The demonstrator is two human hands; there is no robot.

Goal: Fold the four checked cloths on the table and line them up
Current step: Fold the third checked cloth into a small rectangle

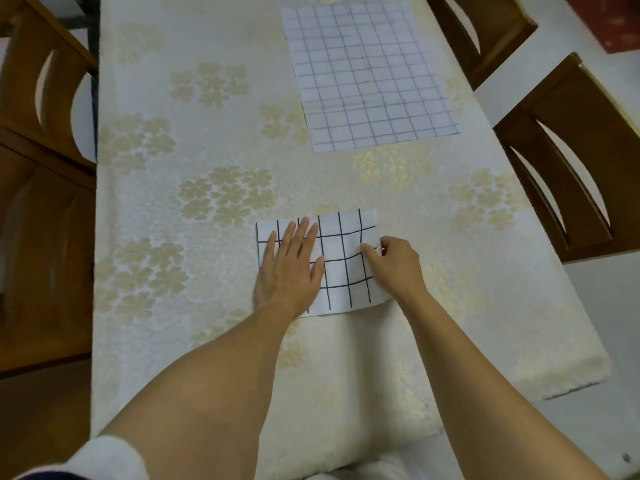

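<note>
A small folded white cloth with a bold black check (346, 268) lies on the table in front of me. My left hand (291, 268) rests flat on its left half, fingers spread. My right hand (391, 265) pinches the cloth's right edge between thumb and fingers. Farther back, right of centre, a larger white cloth with a thin blue-grey check (367, 74) lies spread flat; whether more cloths lie under it I cannot tell.
The table wears a cream tablecloth with gold flower patterns (194, 168). Wooden chairs stand at the left (41, 133) and at the right (575, 161), with another at the far right (485, 32). The table's near edge is just below my forearms.
</note>
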